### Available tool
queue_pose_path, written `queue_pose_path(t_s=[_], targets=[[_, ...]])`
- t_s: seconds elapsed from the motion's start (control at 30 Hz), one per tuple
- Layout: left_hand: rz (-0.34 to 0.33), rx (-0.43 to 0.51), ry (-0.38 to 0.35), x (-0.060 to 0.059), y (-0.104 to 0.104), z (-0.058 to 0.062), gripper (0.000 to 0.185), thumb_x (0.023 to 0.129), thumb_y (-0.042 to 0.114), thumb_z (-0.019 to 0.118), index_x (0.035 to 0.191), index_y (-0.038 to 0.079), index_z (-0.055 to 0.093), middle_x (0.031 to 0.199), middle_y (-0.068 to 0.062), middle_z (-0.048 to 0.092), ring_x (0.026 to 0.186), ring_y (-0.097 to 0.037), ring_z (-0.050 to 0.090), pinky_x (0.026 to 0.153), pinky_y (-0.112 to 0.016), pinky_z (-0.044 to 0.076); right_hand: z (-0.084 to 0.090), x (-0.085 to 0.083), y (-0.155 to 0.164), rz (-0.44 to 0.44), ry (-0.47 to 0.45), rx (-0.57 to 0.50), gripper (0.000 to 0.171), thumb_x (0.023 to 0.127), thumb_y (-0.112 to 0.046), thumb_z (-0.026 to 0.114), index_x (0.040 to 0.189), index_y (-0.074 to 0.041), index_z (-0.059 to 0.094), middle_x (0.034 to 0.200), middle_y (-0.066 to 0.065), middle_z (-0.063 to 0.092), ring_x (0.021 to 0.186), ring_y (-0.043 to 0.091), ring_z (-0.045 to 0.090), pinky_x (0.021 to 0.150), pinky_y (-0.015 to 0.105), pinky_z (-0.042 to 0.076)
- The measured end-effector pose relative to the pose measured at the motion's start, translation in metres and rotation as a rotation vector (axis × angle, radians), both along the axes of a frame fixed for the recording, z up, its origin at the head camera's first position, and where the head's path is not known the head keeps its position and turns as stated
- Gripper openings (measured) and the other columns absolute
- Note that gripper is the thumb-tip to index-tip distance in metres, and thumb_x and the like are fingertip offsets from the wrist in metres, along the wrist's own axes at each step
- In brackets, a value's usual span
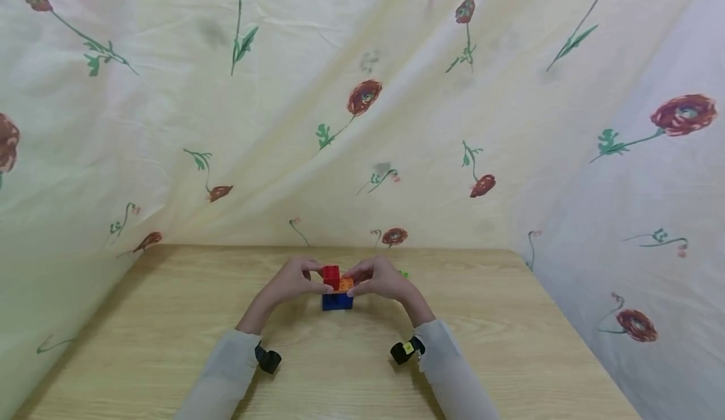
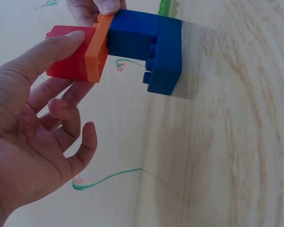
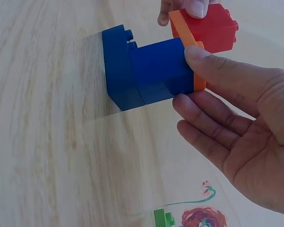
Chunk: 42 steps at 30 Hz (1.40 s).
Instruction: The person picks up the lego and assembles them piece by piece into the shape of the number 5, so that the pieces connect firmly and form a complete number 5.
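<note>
A small stack of toy building bricks stands on the table in front of me. At its base is a long blue brick (image 3: 118, 71), with a second blue brick (image 3: 161, 66) on one end. Across the top lies a thin orange brick (image 1: 347, 284), overhanging the long one's bare studs. A red brick (image 1: 331, 276) sits on the overhanging end. My left hand (image 1: 291, 279) pinches the red brick between thumb and fingers, the other fingers loosely bent. From the opposite side, my right hand (image 1: 384, 278) pinches the orange brick, thumb near its join with the blue one.
A green brick (image 3: 160, 218) lies on the wooden table (image 1: 510, 332) behind the right hand, mostly hidden by it in the head view. Flower-printed cloth (image 1: 272, 118) hangs along the back and both sides. Each wrist wears a black camera (image 1: 268, 360).
</note>
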<state>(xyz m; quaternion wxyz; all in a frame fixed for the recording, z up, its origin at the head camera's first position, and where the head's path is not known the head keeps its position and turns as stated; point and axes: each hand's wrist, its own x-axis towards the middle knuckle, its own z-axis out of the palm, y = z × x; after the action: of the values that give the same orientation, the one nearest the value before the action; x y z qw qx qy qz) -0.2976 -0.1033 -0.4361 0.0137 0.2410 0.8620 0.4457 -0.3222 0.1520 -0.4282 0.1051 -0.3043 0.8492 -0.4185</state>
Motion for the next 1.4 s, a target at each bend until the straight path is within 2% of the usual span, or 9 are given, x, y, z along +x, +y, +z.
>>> queue_pose_path(t_s=[0.33,0.53,0.8,0.9,1.07,1.27,1.4], targets=[[0.004,0.009,-0.003,0.0,0.001,-0.001,0.035,0.083,0.024,0.085,0.113,0.007,0.078,0.107,-0.005,0.074,0.082,-0.019,0.054,0.067,-0.025,0.045,0.001,0.001,-0.001,0.008,0.01,0.033,0.03,0.087,-0.017,0.082,0.115,-0.009,0.077,0.107,0.007,0.075,0.087,0.013,0.066,0.081,0.028,0.057],[-0.015,0.028,-0.004,0.0,0.0,-0.005,0.034,0.084,0.025,0.084,0.113,0.008,0.078,0.107,-0.006,0.075,0.087,-0.025,0.056,0.07,-0.026,0.045,0.002,0.003,-0.002,0.027,0.031,0.048,0.029,0.088,-0.015,0.08,0.116,-0.009,0.076,0.109,0.006,0.076,0.091,0.014,0.068,0.093,0.04,0.055],[-0.01,0.033,-0.01,0.001,0.0,-0.004,0.037,0.085,0.027,0.084,0.115,0.008,0.078,0.109,-0.007,0.075,0.084,-0.024,0.055,0.067,-0.026,0.045,0.007,0.004,0.001,0.039,0.059,0.084,0.034,0.089,-0.016,0.079,0.122,-0.008,0.073,0.117,0.008,0.074,0.101,0.021,0.068,0.098,0.048,0.053],[0.005,0.029,-0.015,0.001,0.0,-0.004,0.037,0.084,0.027,0.085,0.115,0.008,0.078,0.111,-0.008,0.074,0.082,-0.021,0.054,0.066,-0.027,0.044,0.013,0.003,0.005,0.034,0.056,0.072,0.039,0.09,-0.016,0.079,0.126,-0.004,0.07,0.119,0.014,0.073,0.106,0.029,0.068,0.1,0.052,0.051],[0.041,0.015,-0.051,-0.001,0.001,-0.006,0.043,0.083,0.029,0.086,0.118,0.006,0.076,0.119,-0.01,0.073,0.083,-0.018,0.053,0.068,-0.029,0.046,0.016,0.0,0.017,-0.009,0.064,0.038,0.042,0.09,-0.018,0.078,0.128,-0.003,0.068,0.122,0.021,0.07,0.11,0.035,0.066,0.102,0.056,0.049],[0.057,0.006,-0.081,-0.001,0.001,-0.006,0.049,0.082,0.029,0.087,0.123,0.006,0.074,0.124,-0.012,0.071,0.085,-0.019,0.053,0.07,-0.031,0.047,0.025,0.0,0.03,-0.085,0.12,0.038,0.037,0.092,-0.021,0.077,0.127,-0.011,0.07,0.119,0.012,0.073,0.108,0.025,0.067,0.102,0.051,0.05],[0.064,0.018,-0.101,-0.001,0.001,-0.003,0.049,0.082,0.029,0.087,0.123,0.006,0.074,0.127,-0.013,0.07,0.088,-0.02,0.053,0.071,-0.031,0.047,0.031,-0.002,0.037,-0.1,0.156,0.011,0.035,0.091,-0.018,0.077,0.124,-0.009,0.072,0.114,0.012,0.074,0.104,0.025,0.069,0.099,0.049,0.053]])
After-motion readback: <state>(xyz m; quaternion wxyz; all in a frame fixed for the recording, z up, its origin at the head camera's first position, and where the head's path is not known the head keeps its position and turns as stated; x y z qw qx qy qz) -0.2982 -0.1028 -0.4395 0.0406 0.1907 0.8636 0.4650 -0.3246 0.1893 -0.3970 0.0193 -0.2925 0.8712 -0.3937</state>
